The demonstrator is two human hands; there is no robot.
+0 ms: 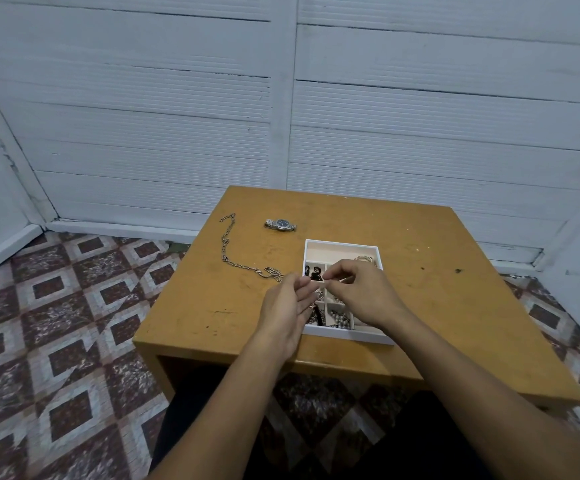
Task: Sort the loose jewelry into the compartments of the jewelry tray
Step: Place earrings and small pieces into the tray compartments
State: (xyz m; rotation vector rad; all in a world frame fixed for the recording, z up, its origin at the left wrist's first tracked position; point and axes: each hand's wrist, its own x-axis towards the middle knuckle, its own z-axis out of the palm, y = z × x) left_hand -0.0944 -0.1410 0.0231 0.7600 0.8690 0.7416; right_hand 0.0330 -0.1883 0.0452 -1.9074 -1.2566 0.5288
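White tray (342, 244) sat on the wooden table (212, 306), beads (340, 318) in a near compartment. Both hands hovered over it, fingertips nearly meeting. The right hand (361, 292) had a curled grip pinching a small piece (323, 279); the left hand (288, 303), I could not tell. A chain (228, 247) and a watch (280, 224) lay loose, left of the tray.

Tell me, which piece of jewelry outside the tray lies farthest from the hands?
The wristwatch, alone beyond the far left corner of the tray; the silver chain ends beside the left hand.
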